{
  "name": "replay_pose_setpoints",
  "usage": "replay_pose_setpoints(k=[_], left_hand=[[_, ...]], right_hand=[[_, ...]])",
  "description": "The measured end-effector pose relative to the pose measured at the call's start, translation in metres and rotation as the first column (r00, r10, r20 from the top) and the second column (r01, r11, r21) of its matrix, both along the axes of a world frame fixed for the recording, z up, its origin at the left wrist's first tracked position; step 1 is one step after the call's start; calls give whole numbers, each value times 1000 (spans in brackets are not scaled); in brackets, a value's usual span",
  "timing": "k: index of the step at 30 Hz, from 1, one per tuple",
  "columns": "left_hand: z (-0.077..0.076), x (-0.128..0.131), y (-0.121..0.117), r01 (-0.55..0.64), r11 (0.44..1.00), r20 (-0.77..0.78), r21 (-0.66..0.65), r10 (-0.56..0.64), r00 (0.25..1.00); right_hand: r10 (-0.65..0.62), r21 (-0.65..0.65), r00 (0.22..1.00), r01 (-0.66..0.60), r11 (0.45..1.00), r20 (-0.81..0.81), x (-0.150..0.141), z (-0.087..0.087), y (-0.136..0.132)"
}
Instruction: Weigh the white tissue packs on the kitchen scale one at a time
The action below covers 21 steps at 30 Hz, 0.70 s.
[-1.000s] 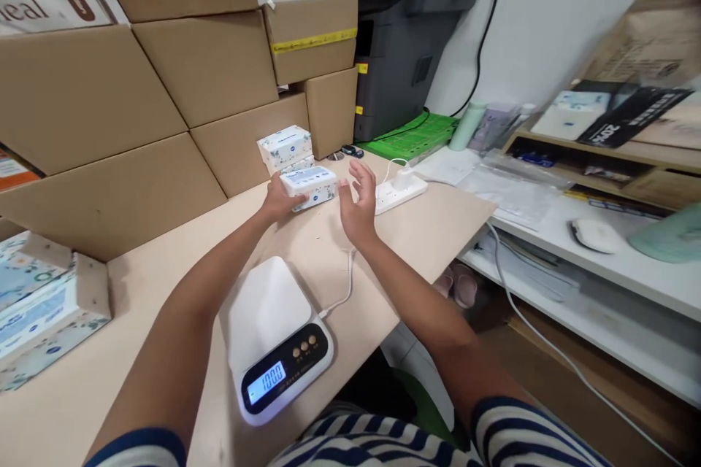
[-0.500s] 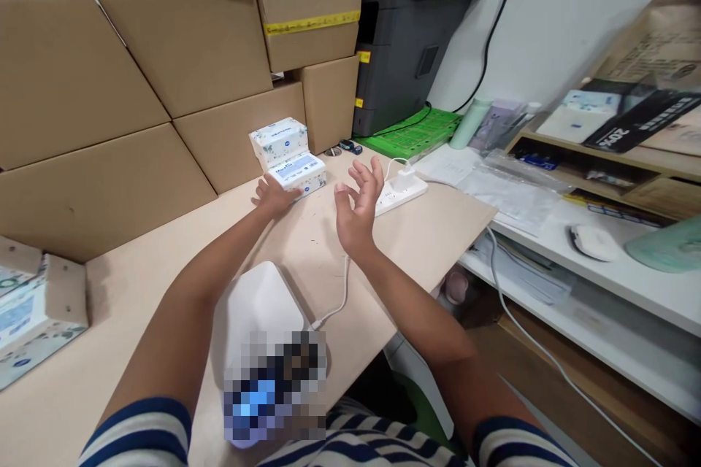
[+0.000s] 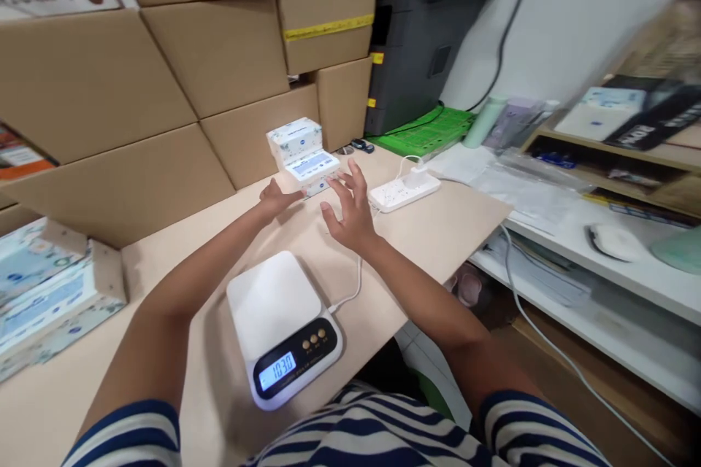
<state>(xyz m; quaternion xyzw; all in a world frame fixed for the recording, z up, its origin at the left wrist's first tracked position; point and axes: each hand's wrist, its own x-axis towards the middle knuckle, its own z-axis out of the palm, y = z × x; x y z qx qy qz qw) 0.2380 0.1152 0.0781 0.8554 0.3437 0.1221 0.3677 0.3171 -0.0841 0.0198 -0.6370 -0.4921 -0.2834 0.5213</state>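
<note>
Two white-and-blue tissue packs stand near the cardboard boxes at the back of the tan table (image 3: 438, 226): a rear pack (image 3: 294, 137) and a front pack (image 3: 314, 165) leaning against it. My left hand (image 3: 277, 198) rests on the table just left of the front pack, fingers loosely bent, holding nothing. My right hand (image 3: 346, 206) hovers right of that pack with fingers spread, empty. A white kitchen scale (image 3: 277, 306) with a lit display sits close to me, its platform bare.
Stacked cardboard boxes (image 3: 213, 58) wall the left and back. An open box of tissue packs (image 3: 49, 295) is at far left. A white power strip (image 3: 404, 190), a dark printer (image 3: 421, 36), a green mat (image 3: 430, 131) and a cluttered white shelf with a mouse (image 3: 613, 242) lie to the right.
My left hand set the front tissue pack down against the rear pack and drew back from it. My right hand dropped lower, nearer the table.
</note>
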Motion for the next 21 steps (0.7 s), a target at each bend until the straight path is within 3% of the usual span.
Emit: replay_pose_setpoints(k=[3,6,8,10,12,13,16,21], left_hand=[[7,-77,-9,-19,1000,-68,5,19,998],[9,-163,-17,11,971,-143,238,23,989],[9,-217,-16,10,880,-235,474,115,965],[7,-266,-7,-52,767,-289,640,302,909],[5,-310,6,-159,688,-296,708,494,817],[4,-329,13,-212,674,-305,708,562,769],[1,-373,30,-307,694,-360,651,638,680],[7,-403,52,-196,773,-447,603,531,720]], right_hand=[[42,-23,991,-39,999,126,-6,-8,-2],[85,-32,964,-80,996,250,-13,-13,-7],[112,-40,951,-105,994,287,-15,-16,-12],[139,-65,946,-126,990,292,-14,-19,-17],[167,-67,934,-153,986,315,-9,-23,-19],[178,-50,923,-171,984,341,-6,-25,-19],[195,-15,925,-201,979,326,6,-35,-17],[200,-6,965,-202,979,170,15,-49,-11]])
